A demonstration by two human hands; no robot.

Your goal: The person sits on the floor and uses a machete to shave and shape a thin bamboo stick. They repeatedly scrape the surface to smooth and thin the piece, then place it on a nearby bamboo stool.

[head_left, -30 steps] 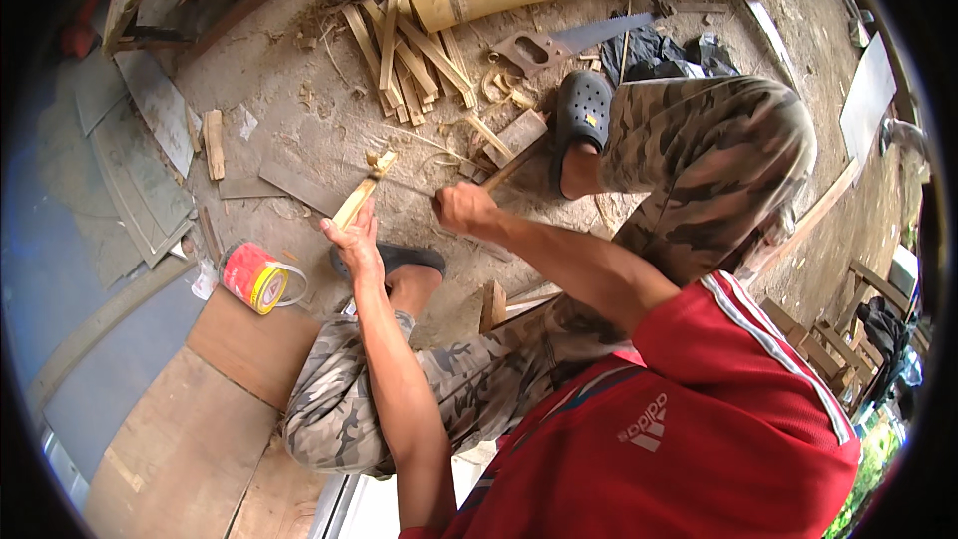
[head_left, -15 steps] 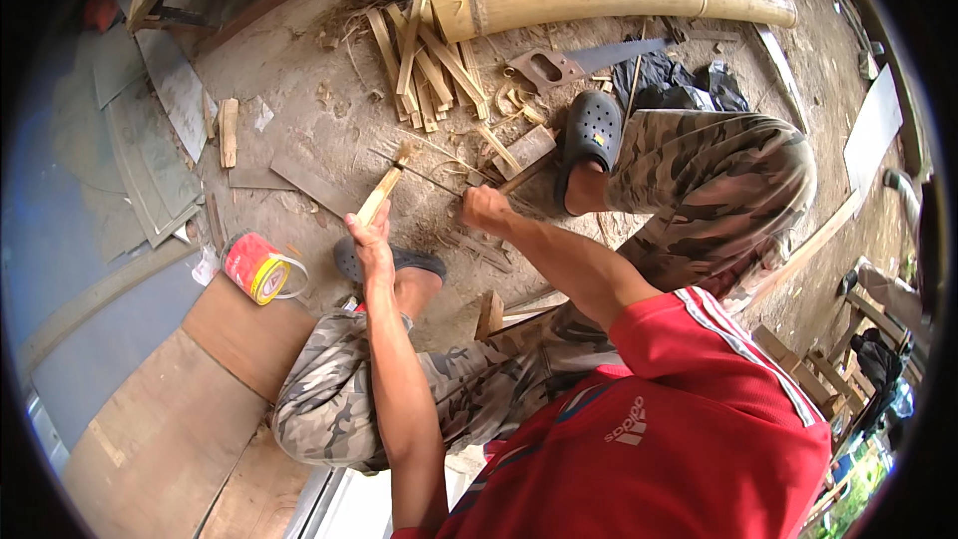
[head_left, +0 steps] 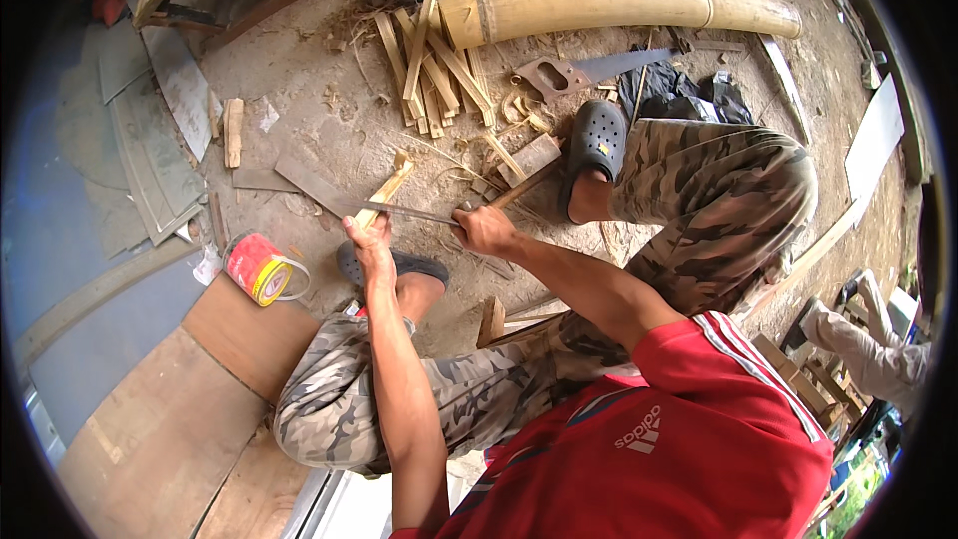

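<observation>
Pale wood strip (head_left: 395,184) is held out above the dirt floor (head_left: 309,120), in front of the seated person, its far end slanting up and away to the right. Left hand (head_left: 373,243) is closed around the near end of the strip. Right hand (head_left: 486,230) is clenched at the near end of a long thin blade (head_left: 417,214), which runs leftward and crosses the strip just beyond the left hand's fingers; cannot tell whether the edge is biting. Brown rod (head_left: 526,186) shows just behind the right fist; whether it joins the blade is unclear. Small wood block (head_left: 534,158) lies beside it, near the dark clog (head_left: 599,135) on the right foot. Second clog (head_left: 420,267), left foot, sits below the blade. Beyond the hands: loose heap of similar strips (head_left: 431,78), some crossing others, its upper end close by a thick bamboo pole (head_left: 599,8). Handsaw (head_left: 552,79) lies below the pole, blade pointing right, black plastic (head_left: 654,90) next to it. Red and yellow bucket (head_left: 257,268) stands left of the left foot, near a brown board (head_left: 249,334). Far right, another person's pale trouser leg (head_left: 858,339) shows.
</observation>
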